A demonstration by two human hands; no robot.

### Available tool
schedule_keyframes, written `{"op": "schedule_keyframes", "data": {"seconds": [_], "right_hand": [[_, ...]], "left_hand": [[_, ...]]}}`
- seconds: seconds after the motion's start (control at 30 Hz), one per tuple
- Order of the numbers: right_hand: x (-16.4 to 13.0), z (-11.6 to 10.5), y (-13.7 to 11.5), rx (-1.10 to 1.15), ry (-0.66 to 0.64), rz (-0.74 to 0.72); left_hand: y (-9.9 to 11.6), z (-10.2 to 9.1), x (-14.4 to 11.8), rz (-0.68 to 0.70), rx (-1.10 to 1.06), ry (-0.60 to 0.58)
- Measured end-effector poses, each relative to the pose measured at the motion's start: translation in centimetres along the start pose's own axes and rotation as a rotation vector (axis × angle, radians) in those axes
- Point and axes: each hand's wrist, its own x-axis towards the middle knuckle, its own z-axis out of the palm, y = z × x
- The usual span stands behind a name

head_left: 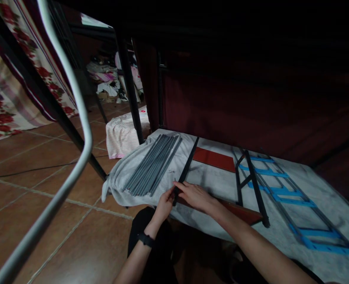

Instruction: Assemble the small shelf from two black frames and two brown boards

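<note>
Black bar (186, 167) lies flat on the grey cloth (222, 181) spread over the tiled floor (29, 165), long axis running from its near end at the hands up and slightly right toward the dark red panel (214, 159). Near end sits right between both hands; far end points away from the person.

Left hand (164, 204), wrist with a black watch (145, 239), pinches the near end from the left side, fingers closed narrow around it. Right hand (196, 195) rests on the bar's right side at the same end, fingers curled flat against it; whether it truly grips or just steadies, cannot tell. Both hands are touching the bar, the left a shade nearer to the tip.

Bundle of grey rods (152, 165) lies just left of the bar, roughly parallel to it, apart from the left hand. Right of the bar, a black frame (251, 181) and a ladder-like rack with blue rungs (284, 189) lie on the same cloth, well apart from the hands. A reddish board edge (242, 213) passes under the right forearm. A silver tube (74, 98) crosses the near left of the view.
</note>
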Motion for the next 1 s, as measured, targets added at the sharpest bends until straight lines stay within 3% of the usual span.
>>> {"op": "schedule_keyframes", "data": {"seconds": [0.1,0.2,0.27,0.43,0.63,0.83,1.0], "right_hand": [[1.2,0.0,0.1,-0.016,-0.053,-0.029],[1.5,0.1,0.4,-0.027,-0.066,-0.045],[1.4,0.2,0.5,-0.028,-0.069,-0.046],[1.0,-0.4,0.9,-0.016,-0.057,-0.035],[0.3,-1.1,1.1,0.014,-0.023,-0.044],[0.3,-0.9,1.3,0.055,-0.023,-0.027],[0.0,-1.3,1.1,0.038,-0.026,-0.048]], "left_hand": [[-1.2,-0.8,0.3,-0.090,-0.013,0.119],[-2.0,-1.3,0.5,-0.192,0.314,0.202],[-2.3,-1.3,0.5,-0.226,0.452,0.165],[-2.4,-0.5,0.1,-0.238,0.520,0.085],[-2.8,-0.2,0.2,-0.282,0.468,0.041],[-4.3,0.0,0.8,-0.359,0.374,0.108],[-4.3,0.4,1.2,-0.329,0.297,0.115]]}}
